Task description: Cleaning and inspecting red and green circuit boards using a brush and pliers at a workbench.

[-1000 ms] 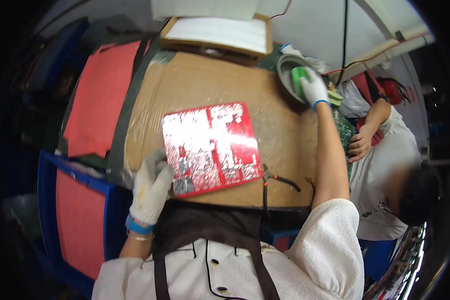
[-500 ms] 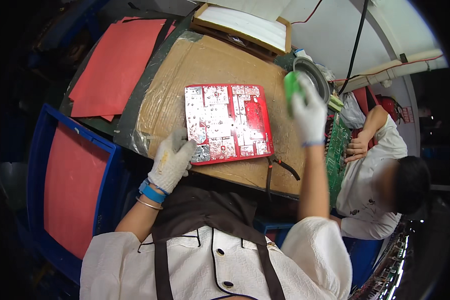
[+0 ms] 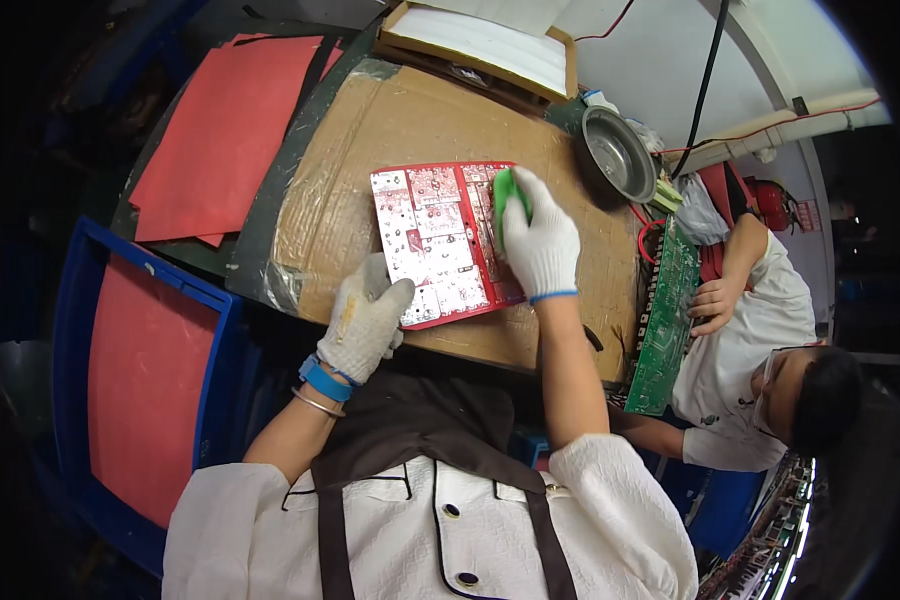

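Note:
A red circuit board (image 3: 438, 250), its solder side up, lies in front of me over the cardboard. My left hand (image 3: 363, 318), in a stained white knit glove, grips its lower left edge with the thumb on top. My right hand (image 3: 543, 240), also gloved in white, is closed around a green hand-sized block (image 3: 502, 205) and presses it on the board's upper right part. The block's underside is hidden, so its exact kind cannot be made out. The right hand and wrist cover the board's right edge. A dark handle end (image 3: 593, 339) pokes out right of my forearm.
A cardboard sheet (image 3: 320, 200) covers the table. A grey metal bowl (image 3: 615, 155) stands at the back right, beyond it a shallow box (image 3: 475, 45). Pink sheets (image 3: 225, 130) and a blue crate (image 3: 215, 390) are left. At right a co-worker's hand (image 3: 710, 305) touches a green circuit board (image 3: 660, 330).
My right hand has brought the green block from beside the bowl leftward and down onto the red board. The board is slightly turned. The co-worker's green board has shifted left and nearer.

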Demonstrator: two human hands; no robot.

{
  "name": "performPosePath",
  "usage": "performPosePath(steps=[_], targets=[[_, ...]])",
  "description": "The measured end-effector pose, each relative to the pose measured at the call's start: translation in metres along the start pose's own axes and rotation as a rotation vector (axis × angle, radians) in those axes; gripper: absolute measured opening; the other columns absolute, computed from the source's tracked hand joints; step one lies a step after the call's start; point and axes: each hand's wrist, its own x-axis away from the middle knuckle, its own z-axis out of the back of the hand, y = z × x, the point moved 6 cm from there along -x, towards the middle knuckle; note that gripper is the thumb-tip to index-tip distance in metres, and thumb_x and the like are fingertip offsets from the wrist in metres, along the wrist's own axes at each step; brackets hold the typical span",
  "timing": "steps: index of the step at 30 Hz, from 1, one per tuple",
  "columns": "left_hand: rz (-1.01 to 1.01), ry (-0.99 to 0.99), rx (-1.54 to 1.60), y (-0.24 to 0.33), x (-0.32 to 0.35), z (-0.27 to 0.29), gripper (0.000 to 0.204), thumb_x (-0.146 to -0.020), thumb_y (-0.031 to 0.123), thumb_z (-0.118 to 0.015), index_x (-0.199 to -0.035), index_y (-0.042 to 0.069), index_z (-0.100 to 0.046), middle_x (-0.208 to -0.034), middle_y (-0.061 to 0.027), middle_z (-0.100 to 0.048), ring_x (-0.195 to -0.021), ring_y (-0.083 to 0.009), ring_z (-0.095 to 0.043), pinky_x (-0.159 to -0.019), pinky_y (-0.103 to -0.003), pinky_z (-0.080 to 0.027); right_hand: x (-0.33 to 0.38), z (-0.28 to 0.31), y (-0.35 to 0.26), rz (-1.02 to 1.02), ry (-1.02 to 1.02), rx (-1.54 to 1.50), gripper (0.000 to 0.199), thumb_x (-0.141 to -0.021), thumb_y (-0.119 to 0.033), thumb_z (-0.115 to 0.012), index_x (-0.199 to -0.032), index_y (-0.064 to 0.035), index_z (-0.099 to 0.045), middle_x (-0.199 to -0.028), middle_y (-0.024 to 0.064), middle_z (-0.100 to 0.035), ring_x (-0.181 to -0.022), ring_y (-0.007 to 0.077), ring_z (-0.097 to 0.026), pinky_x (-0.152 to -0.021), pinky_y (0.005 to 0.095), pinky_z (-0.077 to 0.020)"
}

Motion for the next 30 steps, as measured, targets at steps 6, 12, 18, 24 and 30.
performPosePath(steps=[6,12,18,24,30], targets=[[0.035,0.016,0.027,-0.007,-0.001,0.008,0.043,-0.095,0.027,-0.064,-0.124,-0.004,-0.059,-0.082,-0.0066,-0.063,-0.045,-0.0077,-0.049,-0.036,-0.024,-0.038,0.089,0.001,-0.003,0.089,-0.060,-0.181,0.041,-0.095,-0.010,-0.063,-0.136,-0.0063,-0.066,-0.128,0.0236,-0.069,-0.119,0.0338,-0.070,-0.102,0.0383,-0.0541],[-0.015,-0.002,0.047,0.000,-0.007,0.010,0.047,-0.096,0.027,-0.063,-0.130,-0.006,-0.058,-0.082,-0.0075,-0.064,-0.044,-0.0075,-0.048,-0.036,-0.023,-0.037,0.030,0.001,0.005,0.056,-0.038,-0.120,0.039,-0.097,-0.013,-0.062,-0.136,-0.0080,-0.066,-0.123,0.0239,-0.071,-0.118,0.0338,-0.070,-0.100,0.0371,-0.0551],[-0.001,-0.029,0.061,0.004,-0.003,0.001,0.035,-0.097,0.019,-0.060,-0.123,-0.004,-0.060,-0.084,-0.0083,-0.066,-0.045,-0.0092,-0.048,-0.036,-0.026,-0.037,0.020,0.003,0.012,0.079,0.033,-0.094,0.037,-0.097,-0.015,-0.060,-0.133,-0.0066,-0.067,-0.122,0.0214,-0.072,-0.114,0.0366,-0.071,-0.099,0.0398,-0.0548],[0.039,0.009,0.085,-0.007,-0.002,0.012,0.033,-0.097,0.022,-0.061,-0.120,-0.001,-0.061,-0.081,-0.0059,-0.064,-0.045,-0.0085,-0.047,-0.036,-0.025,-0.037,0.093,0.008,0.013,0.183,-0.027,-0.095,0.041,-0.094,-0.015,-0.066,-0.135,-0.0164,-0.066,-0.112,0.0222,-0.073,-0.090,0.0384,-0.075,-0.080,0.0451,-0.0608],[-0.014,-0.004,0.044,0.003,-0.006,0.007,0.045,-0.096,0.027,-0.063,-0.127,-0.004,-0.059,-0.081,-0.0059,-0.063,-0.045,-0.0072,-0.047,-0.036,-0.023,-0.038,0.002,0.000,0.009,0.066,-0.004,-0.086,0.039,-0.097,-0.012,-0.061,-0.135,-0.0061,-0.066,-0.126,0.0201,-0.072,-0.119,0.0331,-0.070,-0.105,0.0382,-0.0524]])
